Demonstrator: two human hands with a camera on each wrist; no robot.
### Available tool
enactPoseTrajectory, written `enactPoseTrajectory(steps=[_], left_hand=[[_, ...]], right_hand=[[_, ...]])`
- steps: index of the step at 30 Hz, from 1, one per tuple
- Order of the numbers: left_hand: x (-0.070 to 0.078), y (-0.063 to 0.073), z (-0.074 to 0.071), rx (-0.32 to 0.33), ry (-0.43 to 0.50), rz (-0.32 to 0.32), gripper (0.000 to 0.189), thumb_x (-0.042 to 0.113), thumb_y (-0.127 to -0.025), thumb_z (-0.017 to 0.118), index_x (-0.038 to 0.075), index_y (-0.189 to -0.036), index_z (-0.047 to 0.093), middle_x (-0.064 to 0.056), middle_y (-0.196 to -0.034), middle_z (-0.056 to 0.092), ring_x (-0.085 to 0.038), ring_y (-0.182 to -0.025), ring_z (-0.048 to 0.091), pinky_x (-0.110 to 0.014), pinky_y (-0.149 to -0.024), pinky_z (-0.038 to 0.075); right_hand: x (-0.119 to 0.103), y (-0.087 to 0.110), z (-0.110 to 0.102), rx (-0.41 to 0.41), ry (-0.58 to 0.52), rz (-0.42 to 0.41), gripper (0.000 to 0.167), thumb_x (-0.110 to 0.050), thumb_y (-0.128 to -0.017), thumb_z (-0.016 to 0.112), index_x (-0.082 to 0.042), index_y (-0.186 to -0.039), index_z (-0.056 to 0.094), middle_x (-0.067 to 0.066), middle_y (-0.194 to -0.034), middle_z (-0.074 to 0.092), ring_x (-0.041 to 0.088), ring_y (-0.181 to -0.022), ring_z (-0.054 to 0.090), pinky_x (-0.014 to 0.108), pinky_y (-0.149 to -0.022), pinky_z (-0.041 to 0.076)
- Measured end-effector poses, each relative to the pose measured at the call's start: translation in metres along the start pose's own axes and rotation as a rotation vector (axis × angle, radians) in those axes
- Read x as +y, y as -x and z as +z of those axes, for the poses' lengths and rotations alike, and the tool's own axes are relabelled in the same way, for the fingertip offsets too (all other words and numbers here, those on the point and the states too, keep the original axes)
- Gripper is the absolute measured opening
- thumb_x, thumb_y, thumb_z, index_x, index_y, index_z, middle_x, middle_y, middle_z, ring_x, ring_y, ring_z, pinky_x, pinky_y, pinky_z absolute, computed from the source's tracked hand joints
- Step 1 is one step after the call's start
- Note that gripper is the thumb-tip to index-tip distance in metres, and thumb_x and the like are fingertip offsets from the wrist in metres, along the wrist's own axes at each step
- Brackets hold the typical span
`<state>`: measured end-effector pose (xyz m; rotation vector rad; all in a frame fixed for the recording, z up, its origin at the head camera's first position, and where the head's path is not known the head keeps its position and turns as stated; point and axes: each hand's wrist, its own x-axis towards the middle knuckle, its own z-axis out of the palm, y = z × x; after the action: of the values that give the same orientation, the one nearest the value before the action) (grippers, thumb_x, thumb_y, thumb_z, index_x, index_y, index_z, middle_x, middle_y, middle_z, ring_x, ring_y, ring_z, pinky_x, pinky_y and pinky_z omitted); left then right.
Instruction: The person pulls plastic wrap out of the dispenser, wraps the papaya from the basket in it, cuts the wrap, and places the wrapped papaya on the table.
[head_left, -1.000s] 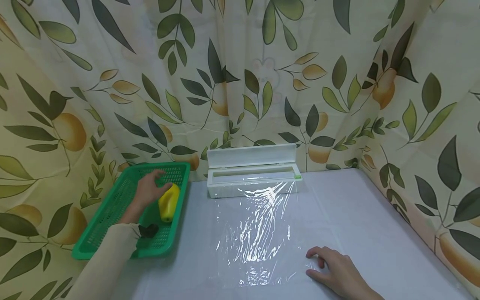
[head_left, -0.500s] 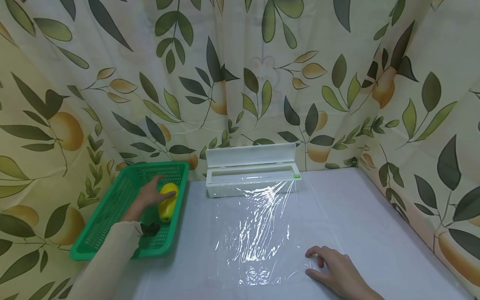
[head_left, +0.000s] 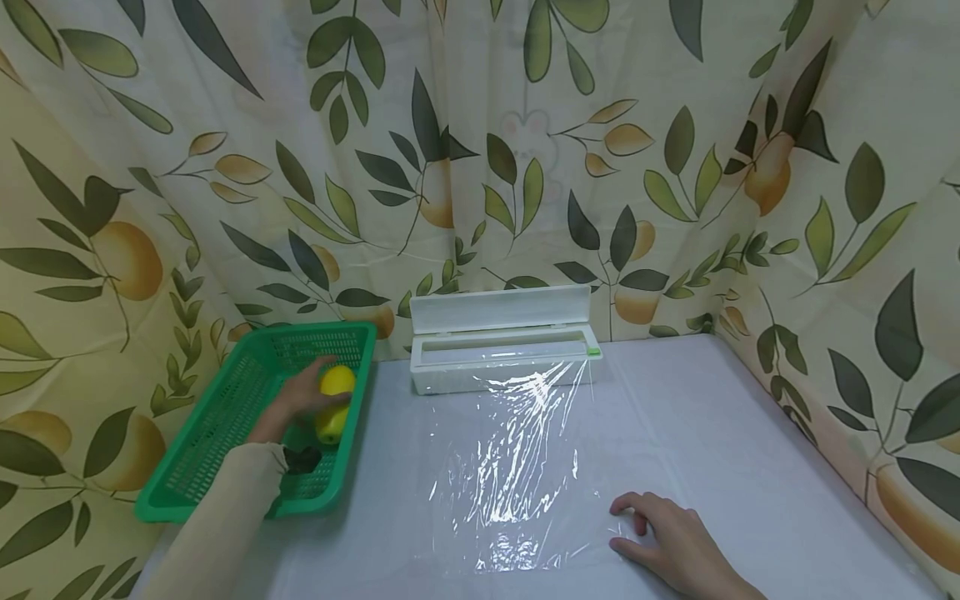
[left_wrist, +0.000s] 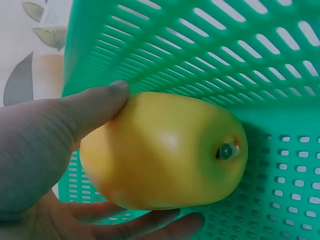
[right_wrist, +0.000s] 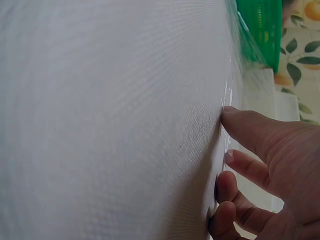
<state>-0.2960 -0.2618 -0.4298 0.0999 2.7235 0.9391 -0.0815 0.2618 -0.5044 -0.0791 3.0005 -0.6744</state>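
A yellow fruit (head_left: 331, 427), long and rounded with a green tinge round its short stem (left_wrist: 228, 150), lies in the right part of the green basket (head_left: 247, 400). My left hand (head_left: 300, 394) holds it, thumb across one side and fingers curled under the other in the left wrist view. Clear cling film (head_left: 510, 475) stretches over the table from a white dispenser box (head_left: 480, 377) with its lid raised. At the film's right front edge my right hand (head_left: 678, 542) rests with bent, spread fingers, fingertips (right_wrist: 229, 111) right at the table surface.
A patterned curtain (head_left: 525, 192) hangs behind the box and along both sides. White cloth covers the table (head_left: 720, 433). The basket's rim stands around my left hand, and a small green piece (head_left: 594, 352) sits at the box's right end.
My left hand has come down onto the yellow fruit, and its thumb and fingers have moved round it. The right hand, film and box look the same.
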Motion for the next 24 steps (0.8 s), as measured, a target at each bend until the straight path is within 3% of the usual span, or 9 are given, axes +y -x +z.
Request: enactPoseTrajectory(steps=[10,24], left_hand=[[-0.002,-0.0017,0.0033,0.0,-0.025,0.039,0.067,0.024,-0.095,0.07,0.004,-0.15,0.038,-0.033,-0.131,0.048,-0.044,-0.104,0.056,-0.046,-0.062,0.06],[-0.0009,0.0003,0.0026,0.007,-0.041,0.041,0.068,0.025,-0.095,0.07,0.003,-0.151,0.037,-0.032,-0.133,0.048,-0.044,-0.105,0.054,-0.047,-0.065,0.06]], right_hand=[[-0.0001,0.0001,0.0002,0.002,-0.001,0.001,0.04,-0.041,-0.076,0.089,-0.03,-0.109,0.069,-0.014,-0.076,0.045,0.002,-0.068,0.04,0.039,-0.072,0.035],[-0.0014,-0.0007,0.0007,0.001,0.007,0.01,0.041,-0.041,-0.076,0.089,-0.029,-0.109,0.069,-0.014,-0.076,0.045,0.003,-0.068,0.04,0.039,-0.073,0.035]])
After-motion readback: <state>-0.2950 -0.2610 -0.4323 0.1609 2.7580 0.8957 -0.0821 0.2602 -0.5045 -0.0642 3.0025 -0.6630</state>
